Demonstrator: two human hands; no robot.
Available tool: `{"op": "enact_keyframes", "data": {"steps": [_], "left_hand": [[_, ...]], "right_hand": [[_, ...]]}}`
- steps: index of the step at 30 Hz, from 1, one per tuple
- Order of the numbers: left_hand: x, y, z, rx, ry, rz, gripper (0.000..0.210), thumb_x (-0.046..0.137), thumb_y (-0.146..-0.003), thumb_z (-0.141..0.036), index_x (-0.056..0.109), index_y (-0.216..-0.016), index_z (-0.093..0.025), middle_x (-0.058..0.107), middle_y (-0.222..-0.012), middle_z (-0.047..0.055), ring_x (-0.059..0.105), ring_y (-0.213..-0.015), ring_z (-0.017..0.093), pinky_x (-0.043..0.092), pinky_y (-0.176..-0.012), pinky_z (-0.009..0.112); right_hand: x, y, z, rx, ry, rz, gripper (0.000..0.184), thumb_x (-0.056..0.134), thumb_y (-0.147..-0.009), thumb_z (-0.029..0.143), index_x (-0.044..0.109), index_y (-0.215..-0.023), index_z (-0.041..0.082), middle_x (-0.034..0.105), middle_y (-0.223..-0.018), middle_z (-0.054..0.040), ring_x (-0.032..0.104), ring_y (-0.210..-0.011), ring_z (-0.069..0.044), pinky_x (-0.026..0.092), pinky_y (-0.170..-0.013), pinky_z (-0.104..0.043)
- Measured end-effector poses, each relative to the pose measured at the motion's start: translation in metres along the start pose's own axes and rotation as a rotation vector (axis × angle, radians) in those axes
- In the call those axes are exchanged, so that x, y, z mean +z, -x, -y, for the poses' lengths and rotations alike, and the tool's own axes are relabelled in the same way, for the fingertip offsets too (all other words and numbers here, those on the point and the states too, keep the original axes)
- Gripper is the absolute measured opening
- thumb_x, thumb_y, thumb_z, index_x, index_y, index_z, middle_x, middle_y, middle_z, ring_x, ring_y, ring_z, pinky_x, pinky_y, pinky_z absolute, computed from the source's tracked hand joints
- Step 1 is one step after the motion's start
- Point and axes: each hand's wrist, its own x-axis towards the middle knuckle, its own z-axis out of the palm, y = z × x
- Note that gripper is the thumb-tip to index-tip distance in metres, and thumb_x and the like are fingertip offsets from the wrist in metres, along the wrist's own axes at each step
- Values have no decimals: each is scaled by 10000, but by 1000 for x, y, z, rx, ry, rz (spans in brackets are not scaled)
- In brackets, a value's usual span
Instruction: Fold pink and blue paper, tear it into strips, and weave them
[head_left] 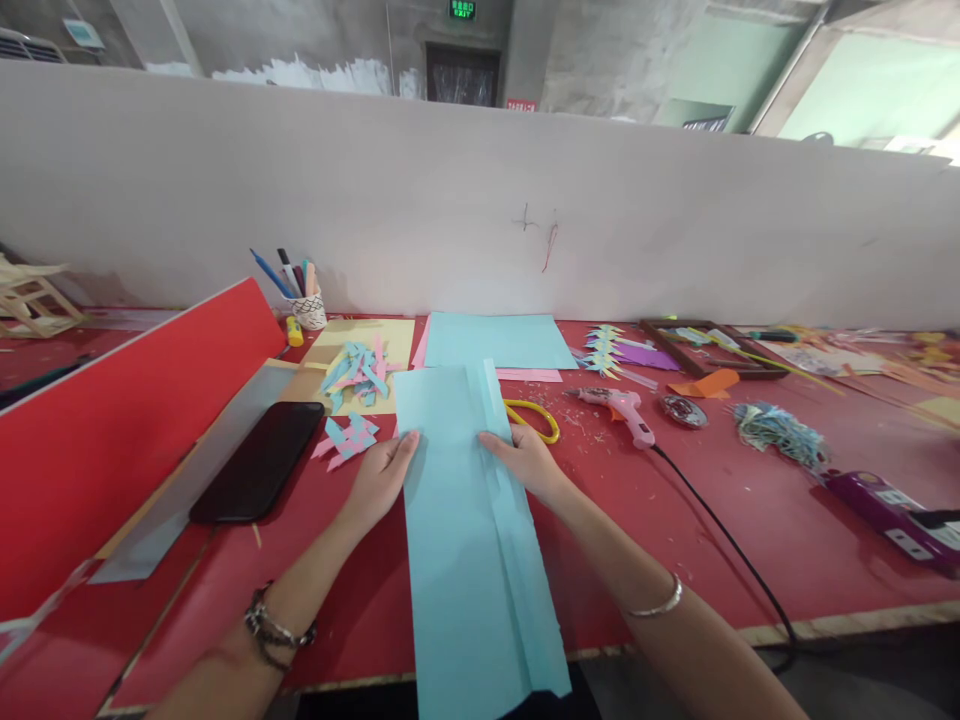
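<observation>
While a long grey-white partition (300, 190) stands along the far side, a red flat tabletop (720, 490) stretches from left to right in front of it. A glossy red rectangular board (150, 420) leans upward on the left. In the near middle is a long pale blue paper sheet (450, 540), with lengthwise creases along its right side and its near end reaching past the table's near edge. Beyond it, a smaller light blue rectangular sheet (495, 338) lies over pink paper. A black flat phone (259, 465) rests to the left, and a purple plastic power strip (892, 515) lies at the far right of the table's near part. The left hand (381, 468) is closed on the long sheet's left edge, thumb on top, its other fingers mostly hidden; the right hand (529, 460) pinches the creased right side, thumb pressed over it and fingers curled at the edge. Right of that hand lies a pink plastic glue gun (615, 405) with a black cord. A patterned white pen cup (306, 310) stands far left, and a yellow looped handle (553, 422) shows just beyond the right hand.
</observation>
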Motion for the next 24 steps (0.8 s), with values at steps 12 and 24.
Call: {"op": "enact_keyframes", "data": {"steps": [12, 24], "left_hand": [[1, -1, 2, 20, -14, -4, 481, 383, -591, -647, 184, -470, -226, 164, -451, -62, 218, -434, 84, 195, -413, 237], [-11, 4, 2, 329, -18, -192, 292, 419, -781, -466, 539, -841, -207, 572, -860, 29, 535, -839, 175, 443, -752, 291]], "right_hand": [[1, 0, 3, -1, -2, -3, 220, 643, -545, 334, 525, -505, 153, 537, -474, 50, 483, -428, -70, 382, -432, -196], [-6, -8, -5, -55, 21, -86, 300, 630, -540, 446, 554, -579, 158, 557, -526, 24, 505, -478, -105, 403, -477, -232]]}}
